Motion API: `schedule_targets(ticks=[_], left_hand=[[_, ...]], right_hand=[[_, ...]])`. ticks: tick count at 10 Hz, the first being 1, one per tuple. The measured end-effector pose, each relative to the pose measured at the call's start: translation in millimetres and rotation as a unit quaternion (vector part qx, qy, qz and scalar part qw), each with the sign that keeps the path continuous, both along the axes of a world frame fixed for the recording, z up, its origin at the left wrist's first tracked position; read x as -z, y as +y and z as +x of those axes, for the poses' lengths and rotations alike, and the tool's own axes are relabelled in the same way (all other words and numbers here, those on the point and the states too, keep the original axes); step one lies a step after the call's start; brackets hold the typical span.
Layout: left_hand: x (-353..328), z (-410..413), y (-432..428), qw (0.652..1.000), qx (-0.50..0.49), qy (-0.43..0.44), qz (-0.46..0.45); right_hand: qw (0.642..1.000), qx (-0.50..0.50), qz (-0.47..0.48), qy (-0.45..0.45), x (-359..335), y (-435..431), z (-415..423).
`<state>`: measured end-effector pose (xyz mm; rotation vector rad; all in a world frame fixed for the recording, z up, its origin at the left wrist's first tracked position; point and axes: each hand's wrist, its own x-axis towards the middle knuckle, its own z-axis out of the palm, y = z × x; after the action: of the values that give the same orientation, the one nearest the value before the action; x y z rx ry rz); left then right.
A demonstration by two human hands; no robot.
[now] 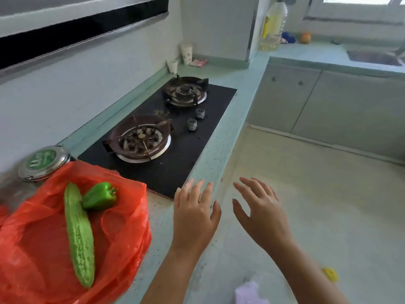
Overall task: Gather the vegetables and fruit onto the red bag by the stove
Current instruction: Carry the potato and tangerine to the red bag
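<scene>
**Two vegetables on the red bag, both hands empty**

We see the red bag (65, 238) spread on the counter at the lower left of the frame, just beside the near end of the stove (175, 137). On it lie a bitter gourd (79, 233), lengthwise from upper left to lower right, and a green pepper (100, 196) touching the gourd's upper end on its right side.

To the right of the bag, our left hand (195, 216) hovers over the counter's front edge with fingers spread and nothing in it. Our right hand (260, 213) is beside it over the floor, also spread wide and holding nothing.

The counter (236, 119) is pale green and speckled; it runs toward the upper centre, then turns right along the far wall to a sink (374, 58) at the upper right edge. The black glass stove carries two burners and two knobs. A metal-lidded jar (43, 161) stands behind the bag. Paper cups (186, 52) sit in the far corner, and a large oil bottle (272, 27) stands at the turn. A round orange fruit (305, 37) rests on the far counter, well apart from the bag. Grey cabinet doors (328, 106) line the right side above a light floor.
</scene>
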<state>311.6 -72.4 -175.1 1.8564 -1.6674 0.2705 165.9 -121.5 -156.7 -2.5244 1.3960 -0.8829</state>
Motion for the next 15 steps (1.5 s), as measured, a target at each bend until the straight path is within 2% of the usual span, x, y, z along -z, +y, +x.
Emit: schedule_targets(ticks=[4,8,10,15], left_hand=[[-15.4,-133.4,-187.0,0.99,0.133,-0.024,0.031],[-13.0,-220.8,-313.0,0.975,0.217,-0.041,0.021],[0.4,-237.9,-389.1,0.97,0.242,-0.03,0.008],[-14.3,-223.8,-688.5,0.967,0.253,0.005,-0.014]], right_hand=[[0.991,0.133,-0.009,-0.028,0.8,-149.5,-133.6],[0.969,0.235,-0.043,-0.057,3.8,-250.5,-222.9],[0.962,0.268,-0.028,-0.046,16.6,-315.0,-243.0],[0.954,0.297,-0.028,-0.034,-6.6,-605.7,-226.9]])
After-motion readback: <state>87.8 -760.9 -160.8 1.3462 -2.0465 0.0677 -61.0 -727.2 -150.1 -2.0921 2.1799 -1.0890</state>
